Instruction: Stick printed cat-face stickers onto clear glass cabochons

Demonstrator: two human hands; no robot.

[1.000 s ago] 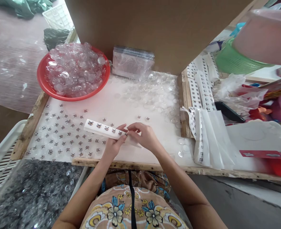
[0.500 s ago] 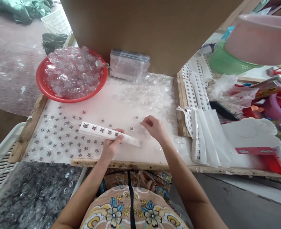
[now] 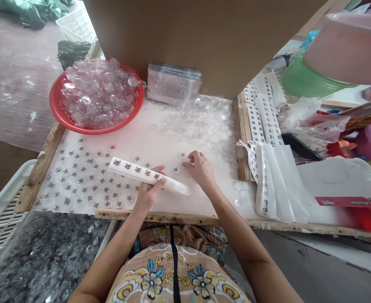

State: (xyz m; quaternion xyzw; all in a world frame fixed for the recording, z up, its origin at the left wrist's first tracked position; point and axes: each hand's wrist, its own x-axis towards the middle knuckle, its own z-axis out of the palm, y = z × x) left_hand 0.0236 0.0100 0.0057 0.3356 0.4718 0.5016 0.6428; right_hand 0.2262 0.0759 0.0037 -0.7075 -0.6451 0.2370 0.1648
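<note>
Sticker strip [image 3: 135, 169]: white, held aslant over the white board [image 3: 135, 139], its far end toward 10 o'clock; five dark cat heads printed in a row. It is the hub for the clock below, 12 pointing away from the wearer.
Left hand [image 3: 149, 191]: thumb and fingers grasping the strip near its middle.
Right hand [image 3: 201, 170]: at 3 o'clock, thumb and forefinger tips close together at the board; whether they grip a piece, I cannot tell.
Loose cat prints [image 3: 176, 169]: two at 2 o'clock, just beside the right fingertips; many more at 9.
Since a second ago: right hand gone from the strip, where a sixth head showed at its fingertips.
Red basin [image 3: 54, 103]: 11 o'clock, heaped with clear domes [image 3: 99, 97].
Red label [image 3: 343, 202]: well out past 3 o'clock, pale lettering too small to read.
</note>
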